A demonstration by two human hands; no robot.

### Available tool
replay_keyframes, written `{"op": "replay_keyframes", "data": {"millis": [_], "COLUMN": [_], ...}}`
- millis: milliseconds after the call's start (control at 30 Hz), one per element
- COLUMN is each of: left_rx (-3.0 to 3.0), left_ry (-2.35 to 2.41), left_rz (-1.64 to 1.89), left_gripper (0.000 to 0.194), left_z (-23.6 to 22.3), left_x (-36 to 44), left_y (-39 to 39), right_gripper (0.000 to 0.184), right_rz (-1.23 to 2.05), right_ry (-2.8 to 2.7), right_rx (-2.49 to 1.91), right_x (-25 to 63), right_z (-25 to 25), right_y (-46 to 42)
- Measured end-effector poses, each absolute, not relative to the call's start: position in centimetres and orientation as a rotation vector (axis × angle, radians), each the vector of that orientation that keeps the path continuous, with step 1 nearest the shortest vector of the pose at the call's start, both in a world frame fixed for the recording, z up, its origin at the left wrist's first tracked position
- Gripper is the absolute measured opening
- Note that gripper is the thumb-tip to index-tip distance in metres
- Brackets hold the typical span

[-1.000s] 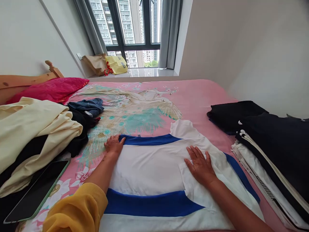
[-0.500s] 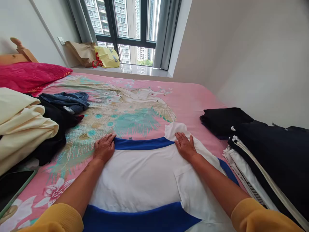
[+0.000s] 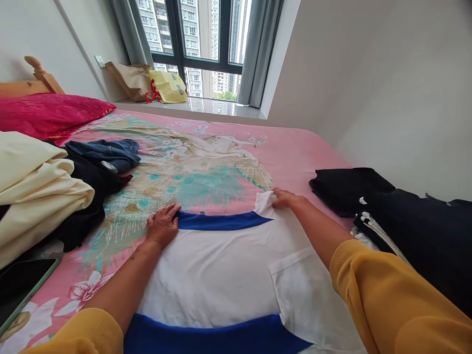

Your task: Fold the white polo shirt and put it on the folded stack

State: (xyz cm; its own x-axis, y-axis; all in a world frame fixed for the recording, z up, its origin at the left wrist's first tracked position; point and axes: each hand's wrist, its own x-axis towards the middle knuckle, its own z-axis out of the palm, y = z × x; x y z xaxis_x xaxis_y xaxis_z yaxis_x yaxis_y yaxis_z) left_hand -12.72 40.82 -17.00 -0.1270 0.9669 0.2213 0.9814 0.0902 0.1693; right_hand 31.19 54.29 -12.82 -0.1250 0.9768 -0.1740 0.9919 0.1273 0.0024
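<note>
A white shirt (image 3: 221, 275) with blue bands lies spread over the pink bed, partly folded, one short sleeve turned inward on its right half. My left hand (image 3: 162, 226) rests flat on the shirt's far left corner, beside the end of the blue band, fingers stretched out. At the far right corner, my right hand (image 3: 283, 198) has its fingers closed on the white edge of the shirt. The fingertips of that hand are partly hidden by the cloth and the hand itself.
Folded dark clothes (image 3: 416, 226) are stacked on the right. To the left lie cream cloth (image 3: 40, 191), jeans (image 3: 106, 152) and a phone (image 3: 25, 285). A red pillow (image 3: 55, 113) is farther back. Paper bags (image 3: 167, 87) stand on the window sill.
My right hand has gone from lying flat on the shirt to gripping its far right edge, moving slightly away from me. My left hand stays in place. The view has shifted a little.
</note>
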Motion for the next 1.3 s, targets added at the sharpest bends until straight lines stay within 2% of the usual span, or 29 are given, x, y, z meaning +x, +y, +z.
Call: {"op": "replay_keyframes", "data": {"millis": [100, 200, 400, 600, 700, 833, 967, 1167, 1300], "left_rx": [-2.093, -2.191, -2.318, -2.385, -2.437, -2.488, -2.493, -2.543, -2.556], "left_ry": [-2.393, -2.473, -2.288, -1.97, -1.876, -1.922, -1.937, -1.871, -1.915], "left_rz": [-0.249, -0.023, -0.003, -0.172, -0.245, -0.319, -0.602, -0.711, -0.76], "left_gripper": [0.046, 0.046, 0.024, 0.018, 0.023, 0.028, 0.03, 0.025, 0.024], "left_z": [-15.2, -12.4, -7.1, -3.7, -4.7, -9.3, -12.7, -11.8, -12.0], "left_x": [-12.9, -13.1, -13.2, -13.2, -13.1, -13.4, -14.1, -14.9, -15.3], "left_y": [41.8, 42.7, 40.2, 31.9, 27.6, 23.4, 22.1, 22.5, 21.8], "right_gripper": [0.038, 0.026, 0.021, 0.025, 0.029, 0.026, 0.024, 0.032, 0.028], "right_rz": [-0.235, -0.242, -0.278, -0.42, -0.322, -0.294, -0.296, -0.136, -0.063], "right_ry": [2.267, 2.33, 2.512, 2.947, 3.061, 2.989, 2.909, 2.927, 2.947], "right_rx": [1.998, 2.037, 2.06, 1.93, 1.886, 1.834, 1.911, 1.991, 1.97], "right_x": [30.8, 31.1, 34.1, 36.2, 36.8, 37.0, 36.8, 37.3, 37.8], "right_z": [-12.0, -10.5, -6.0, -3.6, -5.4, -10.2, -13.4, -11.8, -11.4], "right_y": [52.2, 49.4, 43.0, 34.3, 30.1, 25.8, 24.1, 24.6, 24.0]}}
